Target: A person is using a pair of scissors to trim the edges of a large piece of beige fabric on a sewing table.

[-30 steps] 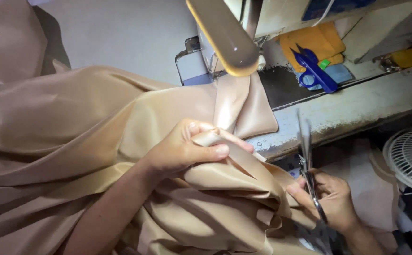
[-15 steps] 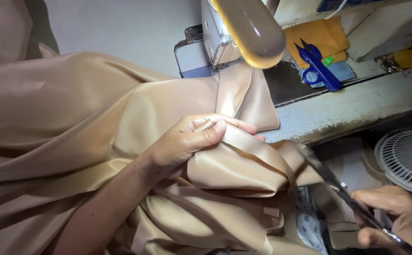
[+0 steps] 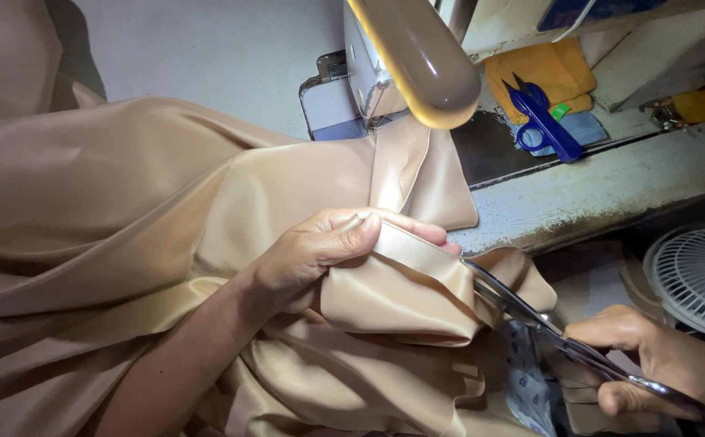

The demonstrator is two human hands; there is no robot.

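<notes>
Scissors (image 3: 530,320) have swung up from the lower right since half a second ago, and their blade tips now reach the folded edge of beige satin fabric (image 3: 207,210), where earlier they hung clear of it. Between those moments the left hand (image 3: 320,251) has barely shifted on the cloth.

A worn, pale grey sewing table (image 3: 595,194) carries the work, its front edge chipped and stained. The sewing machine (image 3: 385,73) stands at the top of the view, its rounded cream arm lit brightly from above, with the fabric running under it and spilling in broad folds across the table and down towards the person's lap. Beyond the machine lie blue thread snips (image 3: 542,121) on a yellow cloth (image 3: 546,69). A white fan (image 3: 696,279) sits low at the right, below the table edge, in shadow.

The left hand is closed around a doubled fold of the satin, thumb on top and fingers curled beneath, holding the band taut just left of the blades. The right hand (image 3: 660,368), at the lower right corner, grips the scissor handles with fingers wrapped through them; the blades stand partly open, touching the fold just beside the left fingertips.
</notes>
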